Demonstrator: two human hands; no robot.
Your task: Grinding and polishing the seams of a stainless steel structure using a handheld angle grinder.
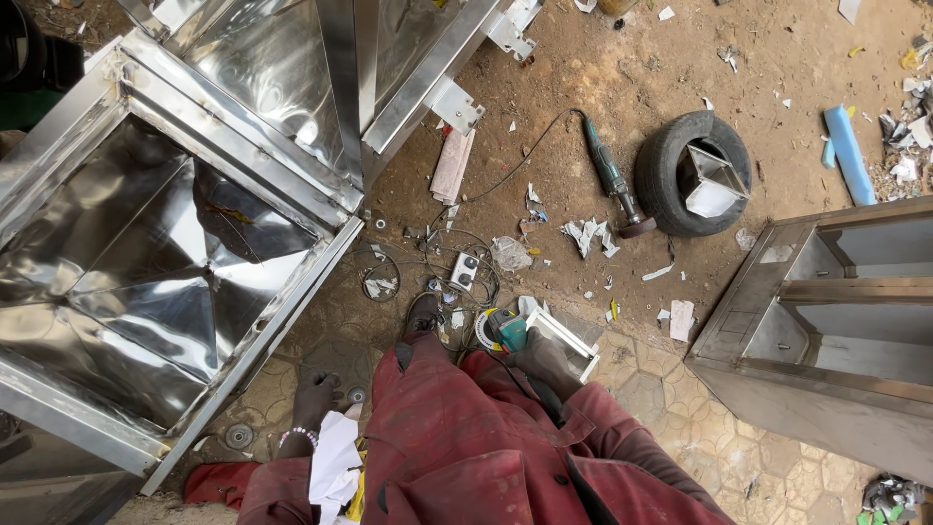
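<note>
My right hand (546,360) is shut on a teal angle grinder (507,332), whose round disc (483,331) points left just above the paved ground. My left hand (313,394), with a bead bracelet at the wrist, reaches down to the paving beside the edge of a large stainless steel cabinet (194,243). Its fingers are spread and hold nothing. A small round disc (357,395) lies just to its right and another disc (239,436) to its left. My red work clothes fill the bottom of the view. A white paper (335,457) lies by my left arm.
A second steel cabinet (826,331) stands at the right. On the dirt lie another angle grinder (612,180), a tyre (692,173) holding a metal piece, a power strip (465,270) with tangled cables, a white frame (569,342), a blue tube (848,154) and scraps.
</note>
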